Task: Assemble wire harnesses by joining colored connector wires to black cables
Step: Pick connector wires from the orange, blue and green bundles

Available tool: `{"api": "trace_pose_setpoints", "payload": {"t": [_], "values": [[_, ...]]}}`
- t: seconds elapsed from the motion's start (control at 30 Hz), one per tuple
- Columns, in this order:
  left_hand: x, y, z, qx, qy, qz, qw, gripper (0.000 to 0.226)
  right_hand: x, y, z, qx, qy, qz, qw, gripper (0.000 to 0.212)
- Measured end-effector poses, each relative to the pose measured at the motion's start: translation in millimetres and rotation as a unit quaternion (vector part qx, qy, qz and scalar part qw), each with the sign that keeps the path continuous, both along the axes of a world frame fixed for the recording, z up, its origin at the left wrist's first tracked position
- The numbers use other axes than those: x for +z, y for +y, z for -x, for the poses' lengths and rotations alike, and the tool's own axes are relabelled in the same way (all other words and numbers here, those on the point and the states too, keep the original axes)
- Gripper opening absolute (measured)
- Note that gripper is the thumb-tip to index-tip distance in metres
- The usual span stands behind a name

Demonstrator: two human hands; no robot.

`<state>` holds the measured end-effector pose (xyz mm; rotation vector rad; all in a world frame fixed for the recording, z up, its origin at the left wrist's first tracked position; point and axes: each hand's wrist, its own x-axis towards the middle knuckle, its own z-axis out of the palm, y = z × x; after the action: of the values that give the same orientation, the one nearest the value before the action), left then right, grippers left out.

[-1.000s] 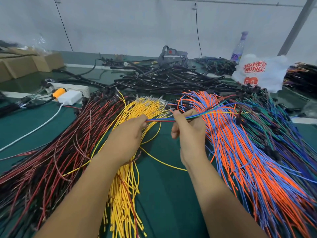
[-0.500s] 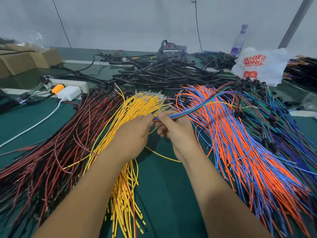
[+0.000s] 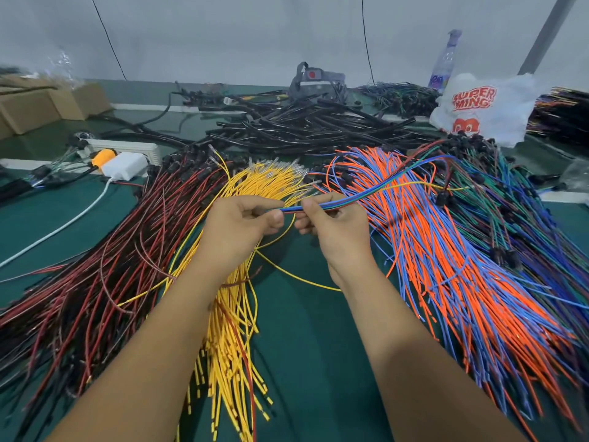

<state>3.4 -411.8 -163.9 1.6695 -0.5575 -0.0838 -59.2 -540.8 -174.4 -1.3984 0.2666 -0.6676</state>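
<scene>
Since a second earlier the two hands had drawn closer together, the gap between them nearly gone. On the left lay the red-and-black wires (image 3: 105, 266), then the yellow wires (image 3: 236, 339). The left hand (image 3: 242, 228) pinched the end of a small multicoloured wire bundle (image 3: 360, 196); the right hand (image 3: 334, 228) gripped it just beside, the bundle trailing rightward over the orange-and-blue wires (image 3: 452, 266). Black cables (image 3: 318, 129) lay beyond on the green table (image 3: 302, 330).

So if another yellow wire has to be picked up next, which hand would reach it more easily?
Probably the left hand. It sits directly over the yellow wire pile, pinching only the tip of the small coloured wire bundle. The right hand grips that bundle nearer the orange and blue wires.
</scene>
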Motion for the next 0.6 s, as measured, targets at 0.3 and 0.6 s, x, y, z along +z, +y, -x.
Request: {"api": "trace_pose_setpoints", "payload": {"t": [0.3, 0.6], "values": [[0.6, 11.7, -9.9, -0.064, 0.105, 0.102, 0.987, 0.021, 1.4, 2.3, 1.3, 0.008, -0.024, -0.023, 0.999, 0.017], [13.3, 17.4, -14.6, -0.085, 0.233, 0.242, 0.938, 0.053, 4.7, 11.7, 2.9, 0.09, -0.029, -0.028, 0.995, 0.016]]}}
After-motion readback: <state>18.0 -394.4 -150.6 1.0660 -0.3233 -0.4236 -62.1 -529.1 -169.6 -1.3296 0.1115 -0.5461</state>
